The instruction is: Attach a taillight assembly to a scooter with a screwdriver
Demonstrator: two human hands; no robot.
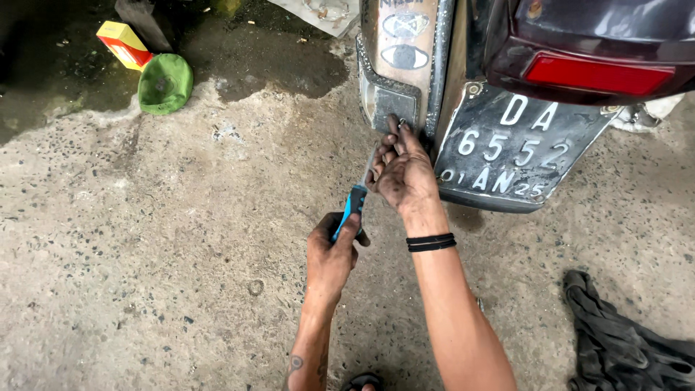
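My left hand (331, 253) is closed round the blue handle of a screwdriver (354, 203). Its long axis runs up and slightly right, tip pointing toward the scooter's rear mudguard (391, 72), where my right hand's fingers hide the end. My right hand (402, 174) is half open, fingers pressed against the mudguard's lower edge just beside the plate (507, 156); I cannot tell whether it pinches anything. A dark rag (622, 340) lies on the concrete, lower right.
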